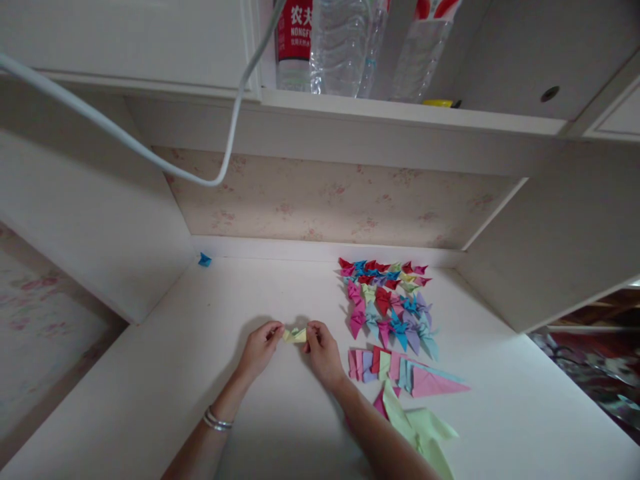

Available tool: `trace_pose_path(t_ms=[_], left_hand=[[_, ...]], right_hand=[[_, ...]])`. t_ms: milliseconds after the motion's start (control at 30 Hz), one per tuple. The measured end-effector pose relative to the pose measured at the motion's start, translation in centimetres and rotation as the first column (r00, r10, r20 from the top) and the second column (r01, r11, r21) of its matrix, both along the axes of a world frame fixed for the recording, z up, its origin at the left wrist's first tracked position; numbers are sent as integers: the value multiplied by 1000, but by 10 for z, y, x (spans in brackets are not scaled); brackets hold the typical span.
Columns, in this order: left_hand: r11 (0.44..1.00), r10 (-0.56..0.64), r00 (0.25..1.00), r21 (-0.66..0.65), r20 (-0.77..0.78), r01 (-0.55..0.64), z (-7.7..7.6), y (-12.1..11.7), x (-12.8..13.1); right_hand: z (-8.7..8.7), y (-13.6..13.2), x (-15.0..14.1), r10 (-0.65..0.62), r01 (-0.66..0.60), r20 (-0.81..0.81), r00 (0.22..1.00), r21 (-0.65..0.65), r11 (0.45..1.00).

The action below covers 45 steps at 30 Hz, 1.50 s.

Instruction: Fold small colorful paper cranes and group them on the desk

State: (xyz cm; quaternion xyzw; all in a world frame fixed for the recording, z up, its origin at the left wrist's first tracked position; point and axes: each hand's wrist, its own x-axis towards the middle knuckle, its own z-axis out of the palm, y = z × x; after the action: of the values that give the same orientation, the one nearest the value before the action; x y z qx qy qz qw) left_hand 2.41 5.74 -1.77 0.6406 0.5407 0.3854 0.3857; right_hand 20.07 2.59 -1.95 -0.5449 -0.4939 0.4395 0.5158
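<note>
A small yellow folded-paper piece point(295, 335) is stretched between my two hands over the white desk. My left hand point(262, 343) pinches its left end between thumb and fingertips. On the other end, my right hand point(321, 350) has its fingers closed on the paper. Rows of coloured origami cranes point(385, 317) stand on the desk to the right of my hands. Nearer my right forearm lie several folded paper strips point(373, 365), a pink folded triangle point(435, 382) and light green paper point(425, 427), partly covered by the forearm.
A single blue origami piece point(205, 259) sits at the desk's back left corner. Overhead, a shelf point(400, 115) holds clear plastic bottles point(337, 50). A white cable or bar point(227, 150) hangs across the upper left. White side panels point(555, 227) flank the desk point(280, 420).
</note>
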Motion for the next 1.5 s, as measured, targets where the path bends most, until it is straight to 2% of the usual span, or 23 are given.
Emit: trace_pose_path(t_ms=[267, 667, 967, 1500], left_hand=[[1000, -9, 1000, 9, -17, 9, 6, -1, 2], [1000, -17, 999, 6, -34, 17, 5, -1, 2], [1000, -26, 999, 7, -24, 26, 4, 0, 2], [999, -27, 999, 17, -23, 27, 2, 1, 1]], right_hand=[[2, -1, 1, 6, -6, -2, 1000, -10, 1000], [-5, 1, -1, 9, -9, -36, 999, 1, 1000], [0, 0, -1, -2, 2, 3, 1000, -28, 1000], [-2, 1, 0, -6, 6, 20, 1000, -26, 1000]])
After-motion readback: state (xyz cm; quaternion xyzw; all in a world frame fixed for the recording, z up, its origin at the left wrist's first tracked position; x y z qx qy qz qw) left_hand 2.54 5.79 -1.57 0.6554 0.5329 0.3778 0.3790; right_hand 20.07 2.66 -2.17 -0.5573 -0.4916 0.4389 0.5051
